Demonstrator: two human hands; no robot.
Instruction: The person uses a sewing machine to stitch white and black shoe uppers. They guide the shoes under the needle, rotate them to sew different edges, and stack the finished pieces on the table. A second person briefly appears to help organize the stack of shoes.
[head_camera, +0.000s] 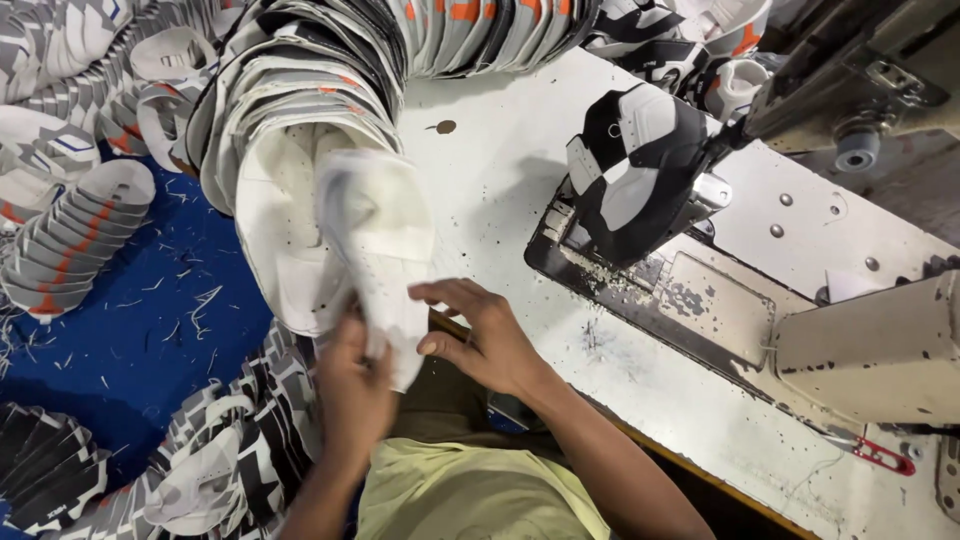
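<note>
Left hand (352, 385) gripping white shoe upper (385, 260) — blurred, speckled; right hand (478, 335) open, touching it

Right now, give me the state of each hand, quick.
Left hand: closed on the blurred white fabric shoe piece.
Right hand: open, fingers spread beside that same piece; contact cannot be told.

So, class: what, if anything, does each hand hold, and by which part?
The left hand grips a white shoe-upper piece by its lower end. The right hand touches its lower right edge with open fingers.
</note>
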